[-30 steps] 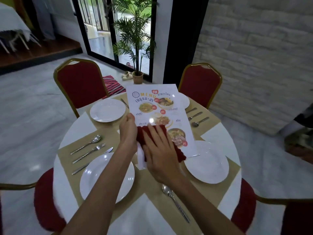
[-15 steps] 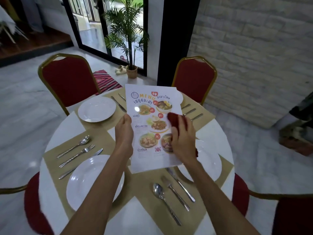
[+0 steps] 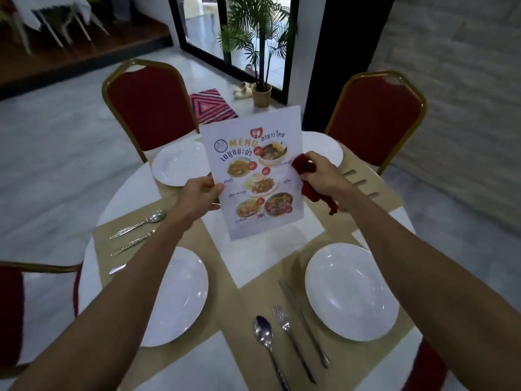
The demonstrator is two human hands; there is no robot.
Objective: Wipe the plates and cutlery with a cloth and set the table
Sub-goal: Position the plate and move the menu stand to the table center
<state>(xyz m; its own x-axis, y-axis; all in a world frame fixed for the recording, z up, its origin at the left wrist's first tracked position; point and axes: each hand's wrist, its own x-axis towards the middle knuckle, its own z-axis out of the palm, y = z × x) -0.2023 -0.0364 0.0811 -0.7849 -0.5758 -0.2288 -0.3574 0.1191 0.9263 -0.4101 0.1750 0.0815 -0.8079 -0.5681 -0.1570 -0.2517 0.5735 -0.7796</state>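
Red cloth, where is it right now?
In the head view the red cloth is bunched in the right hand, beside the right edge of the raised menu, with the far-right plate just behind it.

Our room over the table
Bare white round tabletop [image 3: 262, 258] lies open under the upright laminated picture menu [image 3: 253, 176], which blocks the centre, red cloth [image 3: 308, 193] at its right edge; white round plates [image 3: 351, 292] and steel cutlery [image 3: 284, 325] flank the near gap.
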